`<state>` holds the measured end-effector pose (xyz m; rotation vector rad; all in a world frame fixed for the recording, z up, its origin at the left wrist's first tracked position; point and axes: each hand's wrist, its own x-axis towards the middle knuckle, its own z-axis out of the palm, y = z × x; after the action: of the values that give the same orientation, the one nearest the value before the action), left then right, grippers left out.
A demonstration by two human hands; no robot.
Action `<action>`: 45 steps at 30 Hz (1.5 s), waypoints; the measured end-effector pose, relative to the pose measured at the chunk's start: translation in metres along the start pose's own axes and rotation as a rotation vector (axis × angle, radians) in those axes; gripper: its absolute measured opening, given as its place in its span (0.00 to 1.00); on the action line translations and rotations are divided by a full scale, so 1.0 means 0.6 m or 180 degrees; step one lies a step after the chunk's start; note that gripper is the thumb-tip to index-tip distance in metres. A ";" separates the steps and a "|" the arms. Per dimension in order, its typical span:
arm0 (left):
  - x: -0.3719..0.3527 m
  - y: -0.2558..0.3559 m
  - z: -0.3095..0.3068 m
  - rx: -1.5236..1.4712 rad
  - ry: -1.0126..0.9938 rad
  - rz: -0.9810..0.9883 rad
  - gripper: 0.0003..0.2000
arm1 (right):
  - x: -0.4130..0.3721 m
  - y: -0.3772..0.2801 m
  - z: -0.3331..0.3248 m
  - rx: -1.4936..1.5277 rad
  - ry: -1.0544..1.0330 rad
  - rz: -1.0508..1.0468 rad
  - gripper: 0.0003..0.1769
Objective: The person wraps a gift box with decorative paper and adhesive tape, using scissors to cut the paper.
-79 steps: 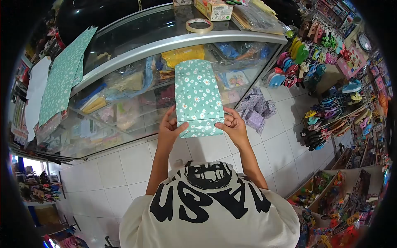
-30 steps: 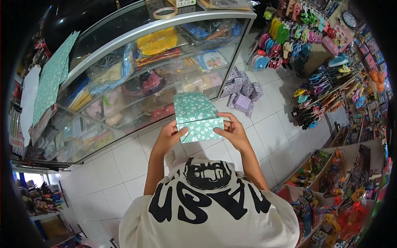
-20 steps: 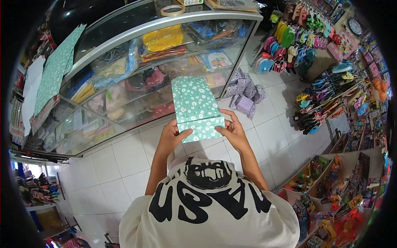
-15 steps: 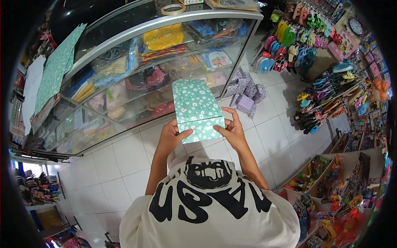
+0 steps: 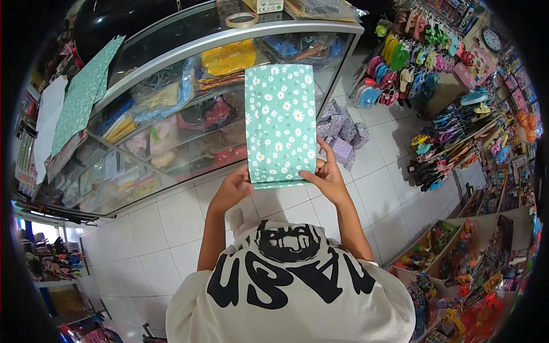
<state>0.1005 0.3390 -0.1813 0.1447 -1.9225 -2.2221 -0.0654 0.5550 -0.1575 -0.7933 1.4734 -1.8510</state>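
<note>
A folded piece of green daisy-print paper [image 5: 280,117] is held up in front of me, with a narrow folded strip along its bottom edge. My right hand [image 5: 327,177] grips its lower right corner, thumb on the front face and index finger raised along the side edge. At the lower left corner, my left hand [image 5: 231,187] is closed with its fingers curled against the edge; some fingertips are hidden behind the paper.
A glass display case [image 5: 189,128] filled with bagged goods stands ahead, with a tape roll [image 5: 242,20] and more green daisy-print sheets [image 5: 83,97] on top. Several purple patterned paper pieces [image 5: 343,137] lie on the tiled floor. Sandal racks [image 5: 400,68] and toy bins [image 5: 452,251] line the right.
The paper's upper part has come up, showing more of its face. Its lower flap has folded out of sight, leaving a thin strip at the bottom. My left thumb has left the front face.
</note>
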 end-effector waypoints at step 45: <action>-0.011 -0.078 -0.016 0.0034 0.0104 0.0573 0.18 | 0.013 0.098 -0.020 -0.1108 -0.0837 -0.0629 0.16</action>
<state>0.1050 0.3373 -0.2292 0.0088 -1.8519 -2.0807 -0.0734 0.5459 -0.2170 -1.3377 1.6095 -1.5667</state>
